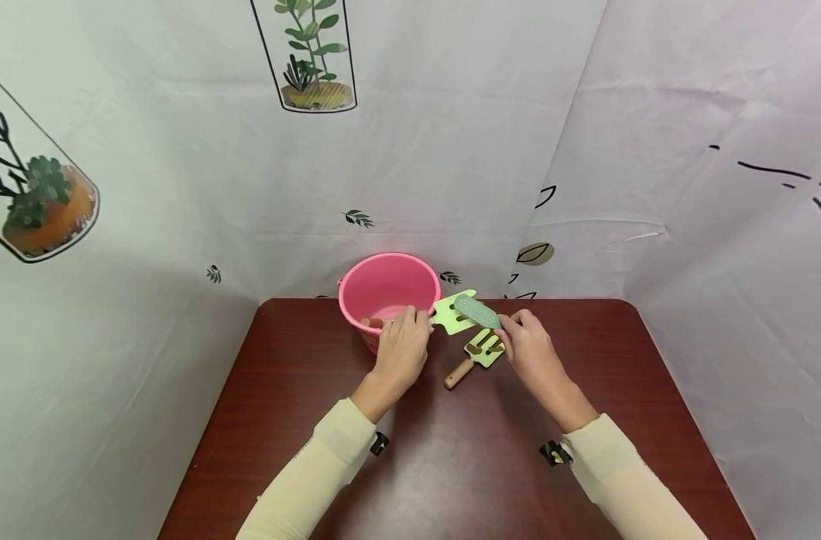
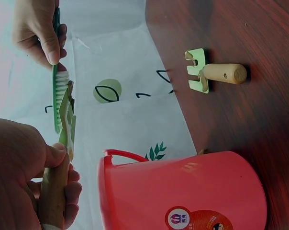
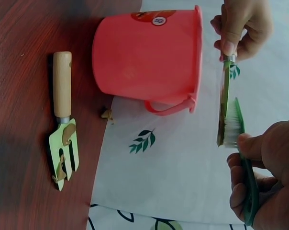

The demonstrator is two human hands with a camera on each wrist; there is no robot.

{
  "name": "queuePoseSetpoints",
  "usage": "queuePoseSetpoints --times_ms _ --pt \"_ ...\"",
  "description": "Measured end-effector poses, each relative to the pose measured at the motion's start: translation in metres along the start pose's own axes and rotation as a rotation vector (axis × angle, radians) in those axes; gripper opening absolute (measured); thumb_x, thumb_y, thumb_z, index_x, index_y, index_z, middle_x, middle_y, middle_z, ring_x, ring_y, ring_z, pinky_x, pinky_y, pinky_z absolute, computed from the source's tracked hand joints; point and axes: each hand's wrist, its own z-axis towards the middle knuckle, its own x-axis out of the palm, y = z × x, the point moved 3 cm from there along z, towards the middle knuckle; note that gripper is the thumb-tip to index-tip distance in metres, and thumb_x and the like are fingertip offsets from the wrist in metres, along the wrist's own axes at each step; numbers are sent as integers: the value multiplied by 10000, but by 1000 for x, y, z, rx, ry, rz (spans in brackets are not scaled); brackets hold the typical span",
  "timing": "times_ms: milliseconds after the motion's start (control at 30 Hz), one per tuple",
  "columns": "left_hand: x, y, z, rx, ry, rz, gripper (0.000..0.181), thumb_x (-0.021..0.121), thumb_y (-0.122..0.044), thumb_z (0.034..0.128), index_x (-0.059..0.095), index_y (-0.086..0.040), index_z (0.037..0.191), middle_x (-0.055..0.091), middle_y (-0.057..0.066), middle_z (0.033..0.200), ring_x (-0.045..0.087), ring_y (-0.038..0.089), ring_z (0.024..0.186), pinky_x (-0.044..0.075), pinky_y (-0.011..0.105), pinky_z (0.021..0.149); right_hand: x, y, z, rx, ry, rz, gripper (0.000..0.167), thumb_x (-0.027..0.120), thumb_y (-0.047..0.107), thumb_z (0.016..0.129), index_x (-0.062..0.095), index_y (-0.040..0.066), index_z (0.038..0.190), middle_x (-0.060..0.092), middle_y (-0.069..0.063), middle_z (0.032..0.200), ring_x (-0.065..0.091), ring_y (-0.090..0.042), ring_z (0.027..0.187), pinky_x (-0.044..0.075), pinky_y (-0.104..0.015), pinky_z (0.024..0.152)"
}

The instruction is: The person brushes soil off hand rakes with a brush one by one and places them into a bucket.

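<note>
My left hand [image 1: 403, 341] grips the wooden handle [image 2: 53, 191] of a small garden tool, its light green head [image 1: 447, 313] marked with brown. A green brush [image 1: 477, 311] with white bristles [image 3: 232, 125] is held in my right hand [image 1: 531, 349]. The bristles touch the green head, seen edge-on in both wrist views, so its exact shape is hard to tell. Beneath the hands, a garden fork [image 3: 63, 143] lies on the table, brown patches on its green prongs and its wooden handle toward me. My left hand is beside a pink bucket [image 1: 390, 281].
Wooden pieces like handle ends [image 1: 373, 322] show at the bucket's near inner side. A small brown crumb [image 3: 106, 114] lies by the bucket. The dark red table [image 1: 450, 465] ends against printed white cloth [image 1: 450, 150] at the back and sides.
</note>
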Motion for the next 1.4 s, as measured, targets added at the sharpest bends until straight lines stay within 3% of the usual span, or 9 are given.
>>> queuePoseSetpoints --times_ms 333,633,1400 --pt "0 0 0 5 19 10 145 710 -193 968 653 -60 962 594 76 840 643 256 732 474 382 618 -1 -5 1 -13 -32 -21 231 764 14 893 723 -96 1091 575 -205 879 581 -335 773 536 -454 659" --pt "1 0 -1 -3 43 20 155 710 -206 970 664 -59 979 602 75 847 650 250 750 481 377 627 -1 -8 2 -8 -41 -20 212 762 11 889 720 -85 1072 578 -210 880 580 -353 784 536 -480 686" --pt "4 2 -5 16 9 50 114 713 -165 955 671 -60 972 601 62 839 654 252 754 485 381 655 -4 -28 0 56 -16 -43 215 740 16 915 714 -102 1092 584 -233 904 589 -380 809 547 -506 703"
